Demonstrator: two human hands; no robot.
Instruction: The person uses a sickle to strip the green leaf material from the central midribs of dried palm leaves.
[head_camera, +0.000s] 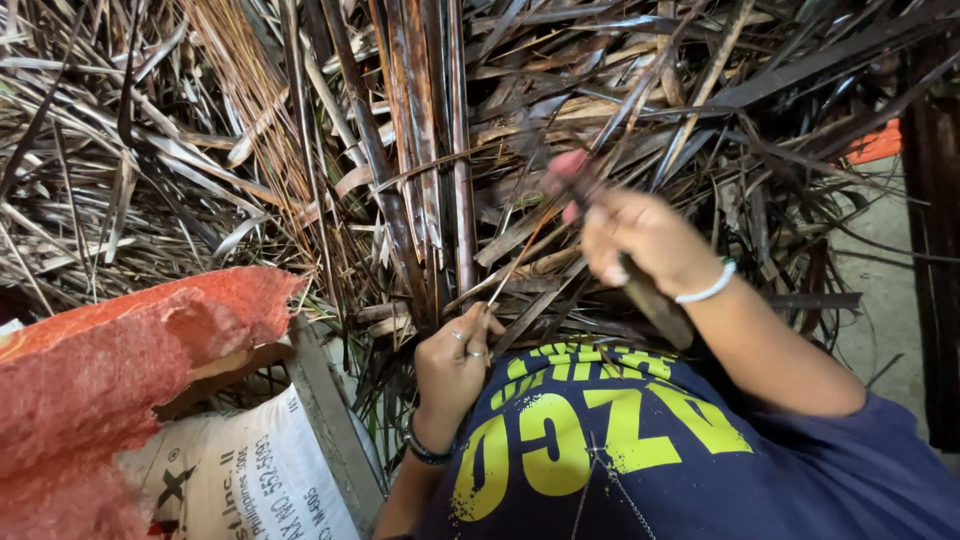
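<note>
**Two hands on one thin leaf rib**

One slender pale strip, a thin leaf rib (512, 262), runs slantwise between the person's hands, just above the navy shirt (640, 440) with yellow print. Its lower end is pinched in the left hand (452, 362), whose fingers are curled closed around it; that hand wears rings and a dark bracelet at the wrist. Up the rib, the right hand (645, 240) is clenched around a dark-handled tool (650, 295), probably a knife, whose far end meets the rib; that end is blurred, so the blade itself cannot be made out. A white bead bracelet (708, 288) sits on the right wrist.

Beyond the rib, away from the person, lies a deep heap of dry palm leaves (300, 130), brown and grey, filling the upper view. Left of the rib, beside the left hand, sits a red mesh sack (110, 370) over a white printed sack (250, 480), with a grey wooden plank (330, 420) between the sacks and the left forearm.
</note>
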